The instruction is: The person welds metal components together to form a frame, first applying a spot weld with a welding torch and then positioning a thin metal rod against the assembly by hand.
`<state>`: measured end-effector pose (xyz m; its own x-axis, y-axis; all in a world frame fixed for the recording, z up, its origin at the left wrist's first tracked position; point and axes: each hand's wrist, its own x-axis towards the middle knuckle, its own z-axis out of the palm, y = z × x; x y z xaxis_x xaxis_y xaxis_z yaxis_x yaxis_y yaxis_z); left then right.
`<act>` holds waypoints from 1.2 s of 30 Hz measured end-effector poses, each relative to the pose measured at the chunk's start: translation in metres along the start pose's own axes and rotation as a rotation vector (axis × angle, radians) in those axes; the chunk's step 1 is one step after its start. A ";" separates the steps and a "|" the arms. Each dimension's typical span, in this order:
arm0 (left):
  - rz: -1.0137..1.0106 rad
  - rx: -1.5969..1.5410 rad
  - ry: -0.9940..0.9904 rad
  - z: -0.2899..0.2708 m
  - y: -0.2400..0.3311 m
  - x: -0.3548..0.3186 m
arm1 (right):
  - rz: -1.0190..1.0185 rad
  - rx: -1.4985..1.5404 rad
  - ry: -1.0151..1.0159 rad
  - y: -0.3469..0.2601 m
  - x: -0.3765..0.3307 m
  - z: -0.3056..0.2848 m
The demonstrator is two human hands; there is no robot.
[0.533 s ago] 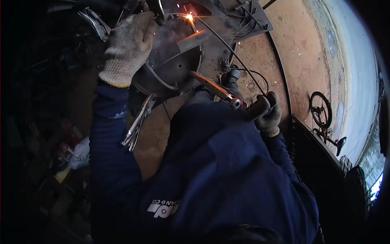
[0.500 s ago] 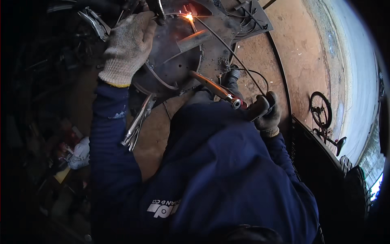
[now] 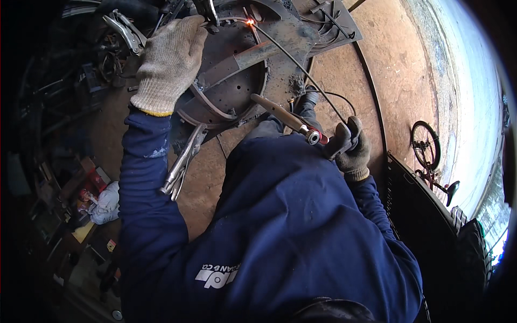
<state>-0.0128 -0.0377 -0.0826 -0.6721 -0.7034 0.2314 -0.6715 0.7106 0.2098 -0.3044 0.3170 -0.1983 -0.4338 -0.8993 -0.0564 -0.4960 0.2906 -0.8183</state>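
My left hand [image 3: 171, 62], in a knit glove, is closed at the upper left beside a dark clamp [image 3: 207, 13]; what its fingers hold is hidden. At the lower right of the metalwork, my gloved right hand [image 3: 354, 153] closes round the near end of a long thin welding rod [image 3: 301, 65]. The rod's far end reaches a small glowing spot [image 3: 250, 22] on a curved metal strip [image 3: 231, 20]. Beneath lies a dark round steel plate [image 3: 229, 91] with holes, curved strips and a flat bar [image 3: 258, 55] across it.
Locking pliers [image 3: 184, 161] jut from the plate's near edge, and another pair [image 3: 125, 31] is at the upper left. A long tool [image 3: 285, 116] with a round metal end projects toward my body. A cable [image 3: 344, 98] loops near the right hand. A bicycle [image 3: 425, 145] lies in view at right.
The bright flare at the rod's tip has shrunk to a small glow. Smoke has thinned and the scene looks brighter. My right hand has shifted slightly up and left; the left hand stays put.
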 end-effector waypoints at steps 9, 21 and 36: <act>0.014 0.028 0.011 -0.001 0.000 -0.002 | 0.045 0.081 -0.116 0.008 -0.003 -0.003; -0.002 0.011 -0.003 -0.002 0.002 -0.001 | 0.031 0.082 -0.115 -0.015 0.005 -0.006; 0.043 -0.029 0.004 0.000 -0.003 -0.001 | 0.045 -0.027 -0.075 -0.022 0.009 -0.001</act>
<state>-0.0101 -0.0387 -0.0838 -0.6987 -0.6724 0.2444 -0.6329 0.7402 0.2271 -0.2981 0.3032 -0.1806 -0.3988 -0.9069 -0.1361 -0.4982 0.3388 -0.7981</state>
